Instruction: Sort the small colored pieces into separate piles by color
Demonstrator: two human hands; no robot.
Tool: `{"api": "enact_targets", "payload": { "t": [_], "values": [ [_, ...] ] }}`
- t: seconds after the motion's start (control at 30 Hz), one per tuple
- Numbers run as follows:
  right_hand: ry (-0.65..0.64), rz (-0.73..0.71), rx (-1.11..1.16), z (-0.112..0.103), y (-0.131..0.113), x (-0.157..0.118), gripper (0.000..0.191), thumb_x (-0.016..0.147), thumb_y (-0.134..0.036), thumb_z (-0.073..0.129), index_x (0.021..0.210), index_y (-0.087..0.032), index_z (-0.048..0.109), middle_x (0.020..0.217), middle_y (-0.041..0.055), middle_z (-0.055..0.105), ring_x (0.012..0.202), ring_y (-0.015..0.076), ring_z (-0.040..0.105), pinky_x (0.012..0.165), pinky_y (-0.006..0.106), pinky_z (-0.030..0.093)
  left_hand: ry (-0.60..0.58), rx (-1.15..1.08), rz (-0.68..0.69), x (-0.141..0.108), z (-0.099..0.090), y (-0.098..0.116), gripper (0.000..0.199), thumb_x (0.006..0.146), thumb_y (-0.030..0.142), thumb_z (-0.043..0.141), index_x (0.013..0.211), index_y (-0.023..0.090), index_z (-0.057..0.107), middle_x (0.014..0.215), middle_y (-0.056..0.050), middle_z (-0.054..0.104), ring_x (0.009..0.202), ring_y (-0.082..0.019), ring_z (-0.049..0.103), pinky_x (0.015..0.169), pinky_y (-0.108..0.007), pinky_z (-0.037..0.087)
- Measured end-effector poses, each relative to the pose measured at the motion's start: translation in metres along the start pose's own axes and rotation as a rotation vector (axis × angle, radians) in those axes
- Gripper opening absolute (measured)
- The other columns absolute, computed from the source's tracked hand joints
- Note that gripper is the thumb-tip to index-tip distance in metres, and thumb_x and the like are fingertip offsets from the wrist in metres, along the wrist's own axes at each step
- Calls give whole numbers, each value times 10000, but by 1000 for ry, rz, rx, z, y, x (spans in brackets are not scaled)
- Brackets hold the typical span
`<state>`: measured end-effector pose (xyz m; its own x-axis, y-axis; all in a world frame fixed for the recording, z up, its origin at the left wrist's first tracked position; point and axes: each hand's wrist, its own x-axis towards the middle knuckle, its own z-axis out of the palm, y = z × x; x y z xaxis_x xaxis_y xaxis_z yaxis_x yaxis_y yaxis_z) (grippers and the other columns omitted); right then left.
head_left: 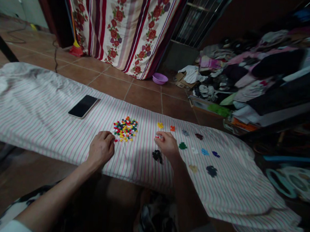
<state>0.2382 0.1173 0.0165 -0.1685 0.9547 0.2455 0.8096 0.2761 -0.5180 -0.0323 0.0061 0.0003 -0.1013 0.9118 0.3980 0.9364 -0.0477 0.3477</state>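
Note:
A pile of small mixed-colour plastic pieces (125, 129) lies on the striped cloth. At its lower left edge is my left hand (102, 148), fingers curled together, with a red piece (116, 140) by the fingertips. My right hand (168, 144) is closed in a pinch, and a bit of red shows at its fingertips; whether it is held or on the cloth I cannot tell. Around that hand are single-colour groups: yellow pieces (160, 125), orange pieces (172, 128), black pieces (157, 156) and green pieces (183, 145).
Farther right lie grey (185, 132), brown (199, 136), light blue (204, 152), navy (215, 154), cream (193, 168) and dark grey pieces (211, 171). A phone (83, 106) rests left on the striped cloth (46, 123). Beyond are a purple basin (160, 79) and heaped clothes (241, 72).

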Motion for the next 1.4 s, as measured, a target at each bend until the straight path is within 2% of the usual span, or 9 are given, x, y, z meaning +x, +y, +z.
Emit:
{"api": "enact_targets", "payload": {
  "t": [0.13, 0.33, 0.53, 0.8, 1.17, 1.4],
  "values": [
    [40, -114, 134, 5, -26, -2, 205, 824, -292, 564, 904, -172, 709, 872, 51, 626, 665, 138, 539, 701, 270, 452, -15, -6, 2, 0, 0, -1, 221, 869, 188, 437, 907, 176, 655, 978, -93, 656, 929, -236, 570, 828, -380, 476],
    [-179, -289, 201, 34, -59, -8, 178, 853, -178, 540, 910, -192, 708, 893, 40, 619, 780, 138, 588, 752, 250, 457, -14, -22, 16, -1, 2, -4, 224, 877, 194, 436, 926, 176, 654, 1000, -90, 654, 949, -236, 566, 837, -378, 479],
    [-194, -310, 141, 52, -73, -4, 257, 877, -141, 490, 996, -210, 707, 960, 52, 601, 918, 160, 592, 875, 272, 447, -29, -37, 3, 0, -1, -3, 216, 859, 185, 452, 924, 182, 659, 1001, -92, 655, 947, -233, 566, 839, -382, 486],
    [-253, -217, -44, 58, -75, -2, 280, 832, -112, 519, 1021, -229, 690, 969, 55, 584, 907, 182, 559, 827, 273, 433, -42, -46, -16, 3, -3, -1, 238, 869, 193, 433, 903, 175, 667, 976, -92, 658, 930, -231, 566, 831, -381, 488],
    [-222, -181, -10, 64, -70, -1, 228, 803, -110, 529, 932, -214, 685, 946, 44, 566, 845, 169, 552, 804, 277, 440, -41, -43, -10, 2, -3, -3, 242, 860, 199, 437, 897, 182, 676, 984, -93, 670, 940, -232, 576, 841, -381, 494],
    [-203, -242, 108, 58, -70, -2, 189, 807, -123, 520, 911, -204, 655, 956, 35, 583, 775, 145, 541, 784, 269, 443, -57, 29, -48, 7, -5, 3, 252, 875, 258, 431, 861, 193, 674, 940, -84, 678, 906, -230, 594, 791, -362, 489]
  ]
}}
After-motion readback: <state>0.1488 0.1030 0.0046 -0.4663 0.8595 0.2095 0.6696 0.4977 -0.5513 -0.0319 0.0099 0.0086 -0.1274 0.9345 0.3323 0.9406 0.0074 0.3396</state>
